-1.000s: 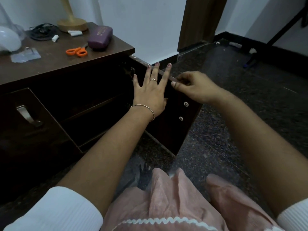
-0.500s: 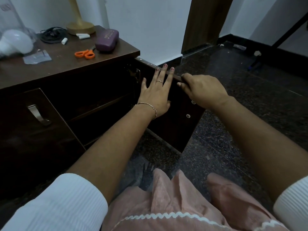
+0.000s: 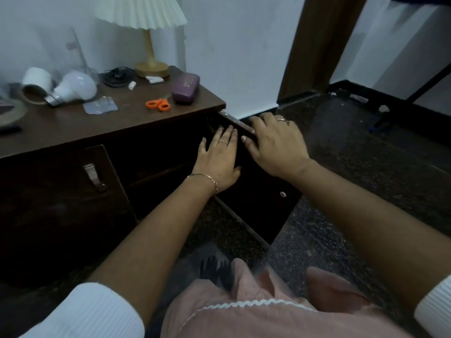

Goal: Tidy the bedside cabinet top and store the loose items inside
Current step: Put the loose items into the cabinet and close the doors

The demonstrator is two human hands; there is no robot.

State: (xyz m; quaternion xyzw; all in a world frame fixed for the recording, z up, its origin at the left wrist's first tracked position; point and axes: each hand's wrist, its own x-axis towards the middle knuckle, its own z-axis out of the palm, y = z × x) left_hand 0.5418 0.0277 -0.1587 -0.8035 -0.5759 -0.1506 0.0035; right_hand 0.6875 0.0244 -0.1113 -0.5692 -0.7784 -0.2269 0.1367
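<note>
Head view: both hands on the open cabinet door.
Left hand (image 3: 220,157) lies flat, fingers spread, against the door (image 3: 256,191)'s inner face; right hand (image 3: 274,140) wraps over its top edge. Farther left, the cabinet top (image 3: 73,123) holds orange scissors (image 3: 158,104), a purple case (image 3: 185,87) whose lettering is unreadable, a bulb (image 3: 73,87), a black cable (image 3: 117,76) and a lamp (image 3: 146,32).

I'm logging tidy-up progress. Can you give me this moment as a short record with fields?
cabinet door: swung open
left hand: flat on the door's inner face
right hand: gripping the door's top edge
cabinet top: scissors, purple case, bulb, cable, lamp
items stored: none seen, inside too dark
</note>
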